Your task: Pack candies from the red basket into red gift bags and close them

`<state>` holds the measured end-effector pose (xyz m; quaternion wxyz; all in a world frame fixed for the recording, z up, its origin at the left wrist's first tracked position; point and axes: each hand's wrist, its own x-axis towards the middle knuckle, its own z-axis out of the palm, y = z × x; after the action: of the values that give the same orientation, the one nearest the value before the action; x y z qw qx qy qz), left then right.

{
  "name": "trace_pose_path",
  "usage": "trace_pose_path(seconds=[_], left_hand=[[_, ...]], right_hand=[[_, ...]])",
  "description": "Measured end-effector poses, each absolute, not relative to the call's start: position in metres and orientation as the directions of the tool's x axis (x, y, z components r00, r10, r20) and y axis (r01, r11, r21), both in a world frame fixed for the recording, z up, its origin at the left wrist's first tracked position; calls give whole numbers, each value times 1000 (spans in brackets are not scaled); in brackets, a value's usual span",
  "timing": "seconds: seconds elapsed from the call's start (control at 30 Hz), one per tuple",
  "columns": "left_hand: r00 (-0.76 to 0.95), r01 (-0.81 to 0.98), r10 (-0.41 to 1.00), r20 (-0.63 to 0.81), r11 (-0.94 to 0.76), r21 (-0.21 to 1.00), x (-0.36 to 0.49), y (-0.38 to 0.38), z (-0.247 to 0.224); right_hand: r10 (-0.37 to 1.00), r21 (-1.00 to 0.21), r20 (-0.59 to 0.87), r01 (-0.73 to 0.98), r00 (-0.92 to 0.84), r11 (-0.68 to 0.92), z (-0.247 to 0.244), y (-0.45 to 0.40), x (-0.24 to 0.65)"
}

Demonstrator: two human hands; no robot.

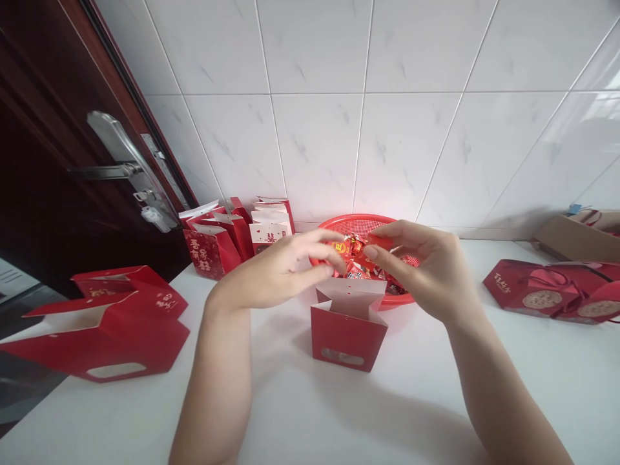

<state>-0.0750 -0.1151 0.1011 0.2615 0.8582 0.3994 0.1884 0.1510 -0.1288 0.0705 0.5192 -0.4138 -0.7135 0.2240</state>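
Observation:
A small red gift box (346, 339) stands upright with its top open on the white table in front of me. Behind it sits a red plastic basket (356, 223) holding several red-wrapped candies (356, 268). My left hand (285, 268) hovers over the box's left rear side, fingers curved and apart with nothing plainly held. Thumb and fingers of my right hand (426, 265) pinch a small red-wrapped candy (381, 241) above the basket's right side. Part of that candy is hidden by the fingers.
Open red boxes (130, 336) stand at the left edge, with several red and white gift bags (213, 248) against the wall. Ribboned red boxes (542, 290) and a cardboard box (576, 236) are on the right. A dark door (43, 129) with a metal handle borders the left.

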Motion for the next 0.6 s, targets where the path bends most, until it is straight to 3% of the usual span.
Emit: trace_pose_path(seconds=[0.13,0.43,0.6], left_hand=[[680,666,725,-108,-549,505,-74,-113,98],[571,776,785,-240,-421,469,-63,-107,89],[558,799,794,-241,-437,412,-65,-112,89]], right_hand=[[830,-755,509,347,-227,557,76,-130,159],[858,-776,421,374,-294,509,84,-132,171],[808,-731,312,417,-499,540,81,-133,168]])
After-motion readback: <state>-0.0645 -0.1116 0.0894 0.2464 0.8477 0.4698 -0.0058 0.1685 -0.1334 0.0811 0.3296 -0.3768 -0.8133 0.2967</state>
